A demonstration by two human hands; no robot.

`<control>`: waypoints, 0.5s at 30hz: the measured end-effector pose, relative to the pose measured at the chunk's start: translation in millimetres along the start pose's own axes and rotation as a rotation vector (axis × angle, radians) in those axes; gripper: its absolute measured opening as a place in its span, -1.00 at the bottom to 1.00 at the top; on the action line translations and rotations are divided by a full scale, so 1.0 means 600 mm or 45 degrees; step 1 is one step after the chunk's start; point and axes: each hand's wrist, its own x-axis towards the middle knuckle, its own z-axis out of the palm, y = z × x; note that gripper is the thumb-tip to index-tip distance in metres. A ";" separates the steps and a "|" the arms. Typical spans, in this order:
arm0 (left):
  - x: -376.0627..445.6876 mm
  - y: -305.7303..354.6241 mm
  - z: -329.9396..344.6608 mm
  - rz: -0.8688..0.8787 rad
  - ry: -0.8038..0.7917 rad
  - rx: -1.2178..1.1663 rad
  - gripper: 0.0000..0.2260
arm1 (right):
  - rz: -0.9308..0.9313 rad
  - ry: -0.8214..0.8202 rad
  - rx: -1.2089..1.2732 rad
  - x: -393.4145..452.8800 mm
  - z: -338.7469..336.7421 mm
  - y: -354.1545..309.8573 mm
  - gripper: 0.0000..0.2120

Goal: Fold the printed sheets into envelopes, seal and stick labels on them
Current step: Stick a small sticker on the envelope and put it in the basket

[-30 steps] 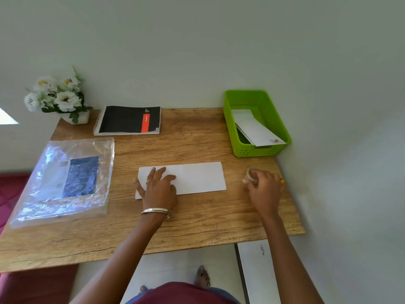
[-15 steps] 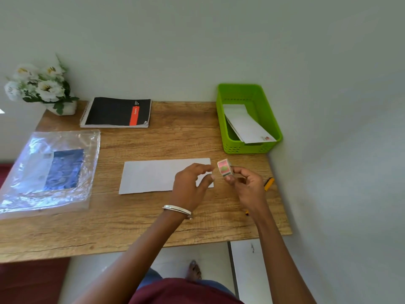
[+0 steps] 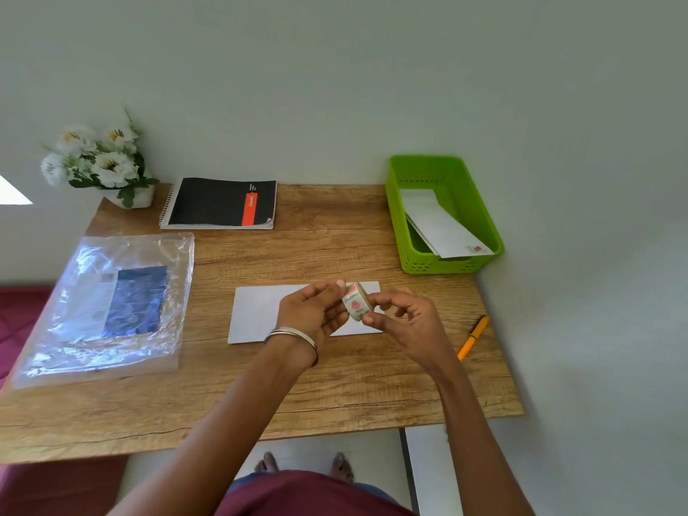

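Observation:
A small roll of patterned label tape [image 3: 356, 302] is held above the desk between both hands. My right hand [image 3: 405, 322] pinches it from the right with thumb and fingers. My left hand [image 3: 312, 310] curls its fingers and thumb round the roll's left side. Beneath the hands a white envelope [image 3: 257, 314] lies flat on the wooden desk [image 3: 335, 385], partly hidden by them. A green basket [image 3: 446, 169] at the back right holds finished white envelopes [image 3: 439, 225], one with a small label at its corner.
An orange pen [image 3: 473, 337] lies near the desk's right edge. A clear plastic bag with printed sheets [image 3: 111, 303] lies at the left. A black spiral notebook [image 3: 223, 202] and a pot of white flowers [image 3: 100, 162] stand along the back wall.
My right hand picked up the tape roll from the desk's right side and brought it over the envelope. My left hand lifted off the envelope and closed on the roll.

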 end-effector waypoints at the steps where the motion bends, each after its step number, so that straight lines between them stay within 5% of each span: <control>1: 0.001 0.004 -0.005 -0.031 -0.008 -0.018 -0.87 | -0.018 0.000 -0.010 0.001 0.002 -0.005 -0.78; 4: 0.004 0.008 -0.016 0.065 0.019 0.202 -0.86 | -0.042 0.017 -0.041 0.006 0.013 -0.012 -0.80; 8: 0.001 0.009 -0.033 0.617 0.152 0.899 -0.91 | -0.014 0.046 -0.045 0.009 0.027 -0.015 -0.85; 15: -0.005 0.014 -0.048 0.998 0.082 1.259 -0.85 | -0.003 0.053 -0.011 0.013 0.040 -0.027 -0.83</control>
